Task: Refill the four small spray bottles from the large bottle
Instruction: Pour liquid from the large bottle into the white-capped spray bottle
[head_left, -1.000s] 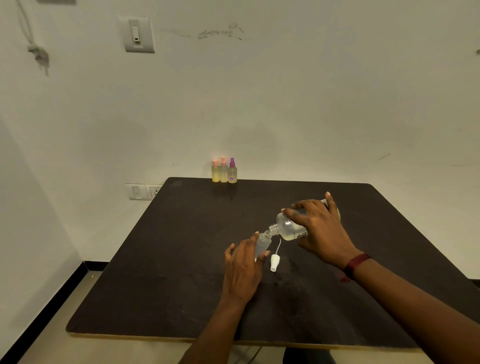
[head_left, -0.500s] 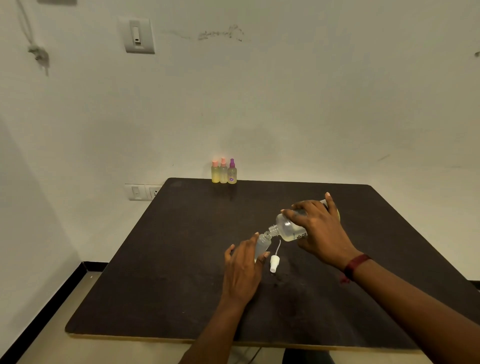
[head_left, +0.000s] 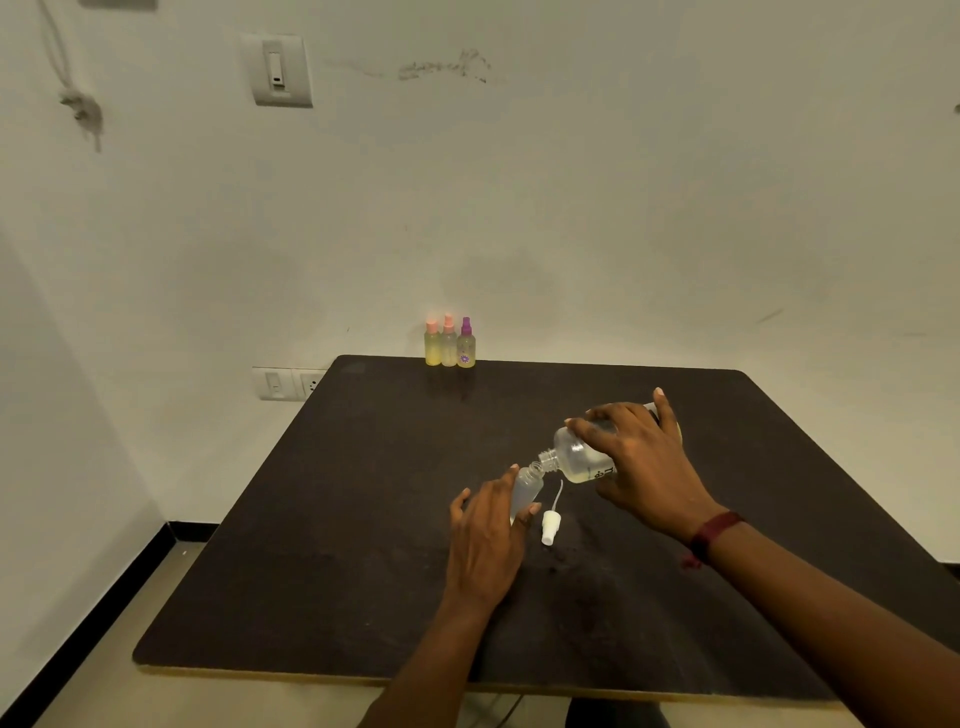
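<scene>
Right hand (head_left: 641, 467) fingers gripped tilted big bottle (head_left: 576, 457) | left hand (head_left: 485, 540) held small bottle (head_left: 527, 488) | likely light, slick plastic; best held mid-body

Tilted large bottle (head_left: 577, 458), neck at mouth of uncapped small bottle (head_left: 528, 487); three capped bottles (head_left: 450, 347) behind.

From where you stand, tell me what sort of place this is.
Likely a plain indoor room, home or small workroom: a bare white wall with a light switch, a wall socket beside a dark table.
</scene>
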